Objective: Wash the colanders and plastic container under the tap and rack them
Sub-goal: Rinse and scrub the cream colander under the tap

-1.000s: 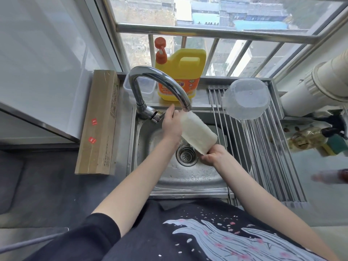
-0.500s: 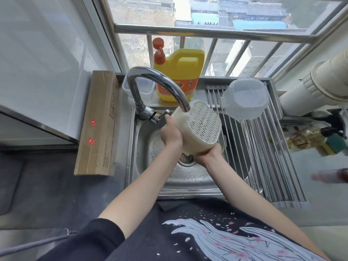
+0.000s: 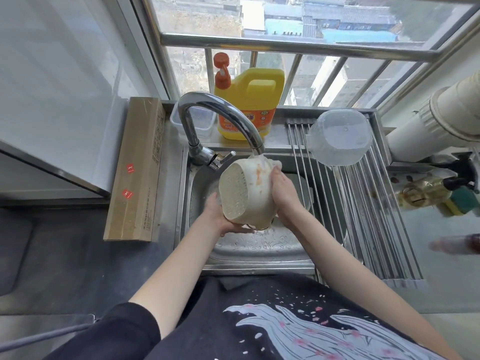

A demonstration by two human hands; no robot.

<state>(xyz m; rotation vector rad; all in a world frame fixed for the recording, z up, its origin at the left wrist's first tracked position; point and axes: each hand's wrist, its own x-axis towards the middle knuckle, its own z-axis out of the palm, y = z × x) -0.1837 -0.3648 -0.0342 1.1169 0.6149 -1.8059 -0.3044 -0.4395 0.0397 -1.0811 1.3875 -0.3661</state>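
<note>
**Colander under the tap, one piece already racked**

A cream colander [image 3: 245, 188] is held on its side over the sink [image 3: 259, 258], near the back edge, its perforated base turned toward the left and water from the tap [image 3: 220, 118] striking its upper wall, where an orange smear shows. The left hand [image 3: 220, 219] cups the colander from below, fingers curled under its lower edge; the right hand [image 3: 284, 193] presses against its right wall, fingers wrapped over the curve. Both hands bear the piece clear of the sink floor.

On the roll-up rack [image 3: 368, 216] that spans the sink's right side, a clear plastic container [image 3: 340, 137] sits upside down at the far end, which suggests that part of the job is finished. The colander in hand appears mid-rinse, the stain not yet gone. Whether another colander waits below it in the basin cannot be told.

Most of the rack's near and middle bars lie bare, leaving room to set the colander down in front of the container. The tap spout hangs just above the colander, so lifting it out calls for a move toward the person or rightward first. A yellow detergent jug [image 3: 249, 105] stands on the back ledge behind the tap, a cardboard box [image 3: 137, 172] along the sink's left edge.
</note>
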